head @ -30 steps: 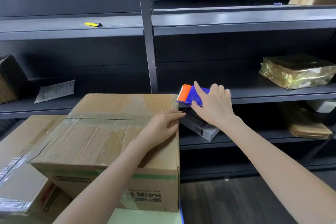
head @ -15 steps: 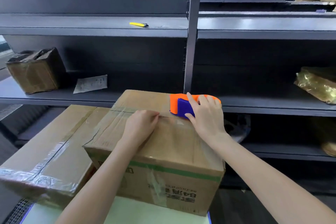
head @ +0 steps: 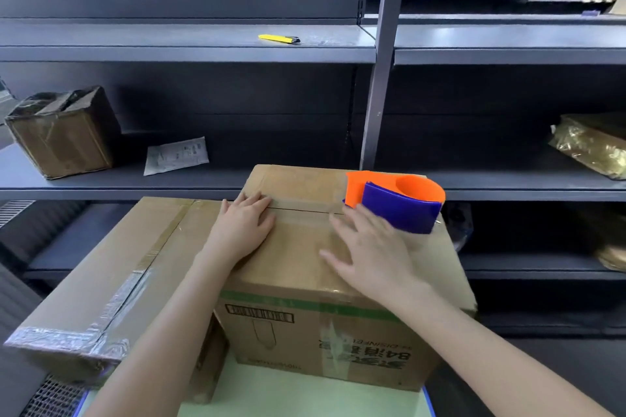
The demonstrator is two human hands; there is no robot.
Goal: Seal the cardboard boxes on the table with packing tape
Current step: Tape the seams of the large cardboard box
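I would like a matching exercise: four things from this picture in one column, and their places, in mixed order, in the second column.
1. tape dispenser
2. yellow cutter
3. gold parcel
4. left hand

A. upper shelf
B. flat on the box top, at the seam
C. middle shelf, far right
D. far right corner of the box top

Pairs: 1-D, 2-A, 3-C, 4-B

Tape dispenser (head: 401, 211) sits atop right box (head: 298, 261), beside left box (head: 101, 267).

The right hand (head: 369, 247) has released the tape dispenser (head: 401, 205) and spread flat on the box (head: 298, 184).
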